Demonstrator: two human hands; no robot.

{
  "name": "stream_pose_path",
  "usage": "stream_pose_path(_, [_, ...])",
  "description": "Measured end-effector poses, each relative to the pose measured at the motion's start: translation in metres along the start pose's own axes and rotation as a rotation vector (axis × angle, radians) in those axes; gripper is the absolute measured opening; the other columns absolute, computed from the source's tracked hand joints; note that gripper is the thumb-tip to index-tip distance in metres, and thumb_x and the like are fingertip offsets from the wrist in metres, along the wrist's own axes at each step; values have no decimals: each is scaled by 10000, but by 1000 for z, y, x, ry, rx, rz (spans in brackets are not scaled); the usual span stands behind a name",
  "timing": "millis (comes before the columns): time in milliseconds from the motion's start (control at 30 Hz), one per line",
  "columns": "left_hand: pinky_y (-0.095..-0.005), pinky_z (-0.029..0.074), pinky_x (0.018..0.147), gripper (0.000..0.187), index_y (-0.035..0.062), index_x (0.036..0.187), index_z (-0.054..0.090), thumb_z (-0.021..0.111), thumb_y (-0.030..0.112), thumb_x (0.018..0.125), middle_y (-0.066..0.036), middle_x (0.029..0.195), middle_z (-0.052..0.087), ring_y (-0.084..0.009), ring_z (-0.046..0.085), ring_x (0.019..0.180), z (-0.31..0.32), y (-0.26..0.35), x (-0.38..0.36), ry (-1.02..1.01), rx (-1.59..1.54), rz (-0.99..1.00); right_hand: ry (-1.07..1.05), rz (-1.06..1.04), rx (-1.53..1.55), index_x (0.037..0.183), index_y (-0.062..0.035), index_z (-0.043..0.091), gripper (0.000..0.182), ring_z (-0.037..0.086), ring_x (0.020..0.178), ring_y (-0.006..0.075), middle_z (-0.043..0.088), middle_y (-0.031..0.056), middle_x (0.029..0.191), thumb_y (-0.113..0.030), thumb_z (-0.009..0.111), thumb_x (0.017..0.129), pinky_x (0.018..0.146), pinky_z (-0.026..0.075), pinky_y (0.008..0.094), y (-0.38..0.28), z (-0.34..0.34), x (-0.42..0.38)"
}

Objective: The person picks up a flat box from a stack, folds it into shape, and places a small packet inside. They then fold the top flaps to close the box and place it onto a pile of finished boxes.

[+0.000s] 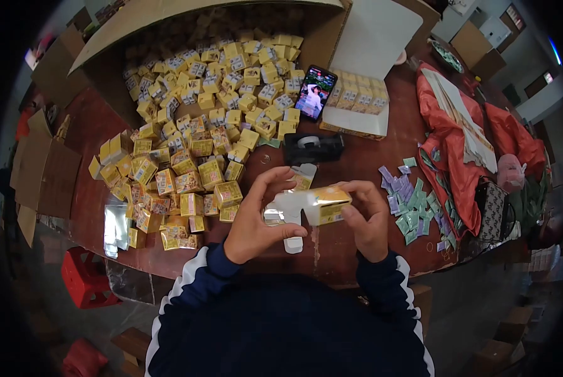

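Right hand (370, 220) pinches yellow box (331, 204); left hand (253, 220) wide about its flap (291, 202). Sachets (412, 207) right of grip; bodyward, tabletop (335, 251) strip, then edge (435, 269).

The small carton (331, 204) you hold is yellow-gold with white flaps, and your sleeves (209, 273) are navy with white stripes. Your table (347, 254) is dark reddish brown. Toward its left edge, the little boxes (187, 182) are yellow, those closest to you printed in orange and red. Toward the right edge, you have lilac and green sachets (408, 204) beside glossy red plastic (435, 119). The bag (492, 204) at that edge is black with, as far as the blur allows, a pale repeating pattern. Below the near left corner, the stool (83, 276) is bright red.
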State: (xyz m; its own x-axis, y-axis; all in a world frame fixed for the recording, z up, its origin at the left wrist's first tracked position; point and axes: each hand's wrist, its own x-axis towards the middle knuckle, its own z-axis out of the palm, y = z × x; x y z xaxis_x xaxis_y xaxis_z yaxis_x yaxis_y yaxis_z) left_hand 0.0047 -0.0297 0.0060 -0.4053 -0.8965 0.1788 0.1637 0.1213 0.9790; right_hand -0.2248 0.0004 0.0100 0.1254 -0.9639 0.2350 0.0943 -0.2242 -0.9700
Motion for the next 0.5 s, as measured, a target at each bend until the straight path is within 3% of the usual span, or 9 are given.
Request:
stream_pose_path(67, [-400, 399, 1106, 1049, 38, 1487, 310, 936, 161, 654, -138, 1425, 480, -264, 496, 1319, 4, -5, -4, -5, -38, -18, 209, 27, 344, 1200, -27, 492, 324, 603, 1087, 181, 593, 135, 1222, -60, 637, 913, 965, 488, 327, 5, 9, -5])
stream_pose_path(167, [-381, 425, 1083, 944, 21, 1480, 318, 888, 146, 738, -128, 1387, 520, -250, 519, 1293, 23, -21, -15, 7, -112, -42, 275, 51, 481, 1269, -23, 473, 391, 593, 1091, 175, 595, 134, 1211, -64, 635, 915, 993, 466, 326, 12, 34, -12])
stream_pose_path(233, [-366, 448, 1060, 802, 0, 1476, 342, 802, 62, 822, -136, 1379, 534, -235, 541, 1265, 35, -18, -16, 110, -304, -98, 353, 28, 392, 1294, -12, 490, 415, 589, 1063, 152, 591, 117, 1212, -79, 649, 917, 972, 468, 291, 13, 47, -13])
stream_pose_path(333, [-354, 479, 1030, 698, -25, 1467, 370, 726, -8, 867, -145, 1380, 540, -227, 553, 1253, 30, -15, -16, 113, -232, -33, 300, 25, 237, 1340, -5, 501, 447, 576, 1102, 148, 576, 109, 1239, -86, 650, 926, 969, 464, 270, 20, 51, -22])
stream_pose_path(433, [-355, 499, 1013, 698, -35, 1466, 379, 717, -47, 855, -144, 1379, 542, -225, 554, 1252, 26, -13, -14, 100, -379, -19, 267, 85, 205, 1359, 1, 510, 447, 559, 1155, 154, 565, 104, 1260, -48, 636, 933, 977, 462, 275, 18, 58, -24])
stream_pose_path(500, [-358, 501, 1014, 703, -37, 1469, 372, 711, -60, 854, -144, 1372, 547, -230, 559, 1246, 23, -7, -16, 77, -324, -42, 195, 15, 184, 1404, 0, 480, 491, 545, 1200, 175, 564, 105, 1277, 0, 618, 933, 1011, 451, 308, 18, 59, -26])
